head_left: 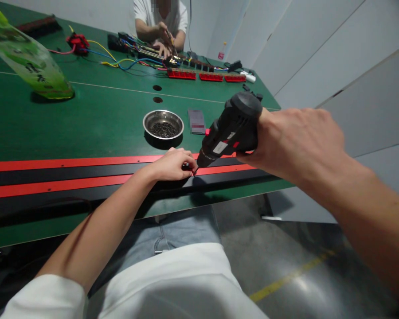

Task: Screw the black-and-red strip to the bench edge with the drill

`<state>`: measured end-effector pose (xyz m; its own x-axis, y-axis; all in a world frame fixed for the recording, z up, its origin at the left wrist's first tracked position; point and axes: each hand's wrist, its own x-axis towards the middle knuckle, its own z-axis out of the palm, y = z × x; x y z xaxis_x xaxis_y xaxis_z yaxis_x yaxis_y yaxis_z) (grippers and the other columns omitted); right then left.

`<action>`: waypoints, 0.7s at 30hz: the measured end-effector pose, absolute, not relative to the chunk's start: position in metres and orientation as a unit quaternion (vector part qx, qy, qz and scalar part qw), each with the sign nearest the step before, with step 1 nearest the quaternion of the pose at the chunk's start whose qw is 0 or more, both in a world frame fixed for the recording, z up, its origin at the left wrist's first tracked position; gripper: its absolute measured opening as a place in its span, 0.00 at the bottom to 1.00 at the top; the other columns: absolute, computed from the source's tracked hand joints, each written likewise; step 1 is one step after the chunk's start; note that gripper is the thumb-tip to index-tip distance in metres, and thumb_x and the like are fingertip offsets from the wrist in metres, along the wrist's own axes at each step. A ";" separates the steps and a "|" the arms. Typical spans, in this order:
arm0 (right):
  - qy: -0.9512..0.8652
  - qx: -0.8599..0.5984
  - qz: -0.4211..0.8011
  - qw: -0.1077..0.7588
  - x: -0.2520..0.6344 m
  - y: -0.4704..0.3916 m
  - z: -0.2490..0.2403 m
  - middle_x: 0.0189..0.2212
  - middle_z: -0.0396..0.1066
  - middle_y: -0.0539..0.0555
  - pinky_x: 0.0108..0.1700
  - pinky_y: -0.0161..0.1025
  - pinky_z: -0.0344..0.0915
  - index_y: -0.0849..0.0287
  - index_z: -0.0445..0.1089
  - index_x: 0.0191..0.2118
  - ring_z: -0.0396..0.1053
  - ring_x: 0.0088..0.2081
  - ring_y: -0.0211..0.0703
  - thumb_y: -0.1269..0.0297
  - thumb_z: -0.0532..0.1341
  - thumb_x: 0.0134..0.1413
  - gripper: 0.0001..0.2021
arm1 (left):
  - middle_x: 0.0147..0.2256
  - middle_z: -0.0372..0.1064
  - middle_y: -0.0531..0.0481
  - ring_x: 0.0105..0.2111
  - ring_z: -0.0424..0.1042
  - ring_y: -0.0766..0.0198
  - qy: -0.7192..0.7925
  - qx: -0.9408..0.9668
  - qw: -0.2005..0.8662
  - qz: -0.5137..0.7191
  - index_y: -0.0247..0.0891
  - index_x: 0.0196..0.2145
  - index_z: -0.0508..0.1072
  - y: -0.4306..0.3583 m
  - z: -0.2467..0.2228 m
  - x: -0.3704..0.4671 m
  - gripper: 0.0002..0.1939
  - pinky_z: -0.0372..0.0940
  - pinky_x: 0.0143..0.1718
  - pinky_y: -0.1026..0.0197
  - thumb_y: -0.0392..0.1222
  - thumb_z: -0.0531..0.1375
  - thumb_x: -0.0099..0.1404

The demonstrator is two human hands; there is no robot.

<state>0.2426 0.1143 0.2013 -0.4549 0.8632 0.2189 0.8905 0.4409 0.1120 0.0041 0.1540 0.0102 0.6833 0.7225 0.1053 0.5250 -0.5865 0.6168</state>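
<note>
Right hand (295, 137) is wrapped round the drill (232, 126), bit (196, 170) pointing down just beside the left hand (173, 165), maybe pinching something, too tiny to tell. Front red strip (86, 182) runs sideways beneath, left hand nearer.

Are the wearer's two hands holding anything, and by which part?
The right hand holds a black power drill by its handle. The left hand is close to the drill's tip; whether it pinches anything there cannot be told.

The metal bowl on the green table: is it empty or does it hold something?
Not empty: small dark pieces lie across the bottom of the metal bowl, below its rim.
</note>
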 end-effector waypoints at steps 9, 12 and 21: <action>-0.807 -0.571 -0.147 0.035 0.249 0.116 0.205 0.31 0.76 0.59 0.45 0.56 0.69 0.54 0.74 0.44 0.77 0.47 0.73 0.41 0.71 0.50 0.24 | 0.41 0.77 0.47 0.44 0.71 0.55 0.356 0.869 0.294 0.178 0.41 0.36 0.82 0.156 0.008 0.006 0.08 0.55 0.46 0.55 0.46 0.67 0.68; -0.813 -0.561 -0.147 0.055 0.259 0.117 0.207 0.28 0.74 0.57 0.44 0.54 0.70 0.53 0.73 0.38 0.78 0.45 0.70 0.45 0.74 0.47 0.21 | 0.41 0.76 0.46 0.40 0.71 0.57 0.360 0.861 0.299 0.200 0.39 0.35 0.80 0.157 0.006 0.007 0.08 0.55 0.43 0.56 0.46 0.66 0.69; -0.762 -0.636 -0.059 0.108 0.310 0.139 0.196 0.22 0.71 0.56 0.35 0.48 0.67 0.53 0.72 0.28 0.77 0.37 0.65 0.55 0.76 0.45 0.14 | 0.33 0.77 0.50 0.33 0.74 0.61 0.377 0.757 0.414 0.338 0.38 0.39 0.74 0.156 0.003 0.008 0.07 0.64 0.36 0.59 0.45 0.63 0.71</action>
